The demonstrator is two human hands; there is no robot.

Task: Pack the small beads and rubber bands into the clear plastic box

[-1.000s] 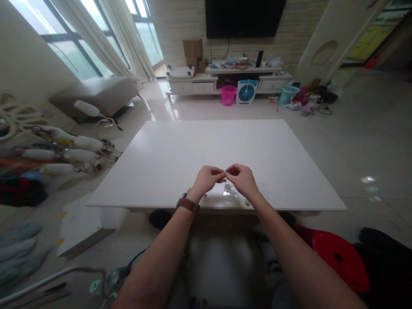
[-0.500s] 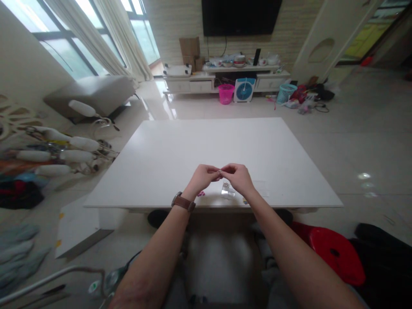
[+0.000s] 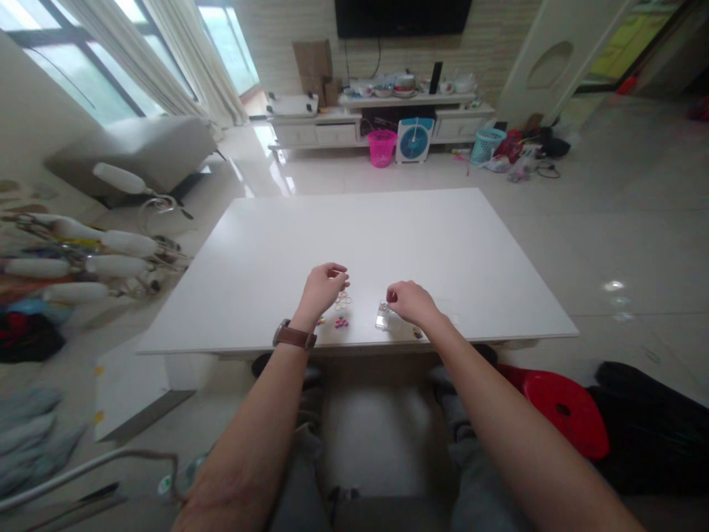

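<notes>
clear container [image 3: 382, 320], scattered rings [image 3: 348, 301], clustered colourful pieces [image 3: 341, 323]

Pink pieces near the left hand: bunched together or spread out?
Bunched: the pink pieces lie in one small cluster on the white table, near its front edge.

No readable text or labels are visible.

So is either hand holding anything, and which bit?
I can't tell: the right hand is by the clear box and the left hand near the little rings, but anything in their fingertips is too small to see.
</notes>
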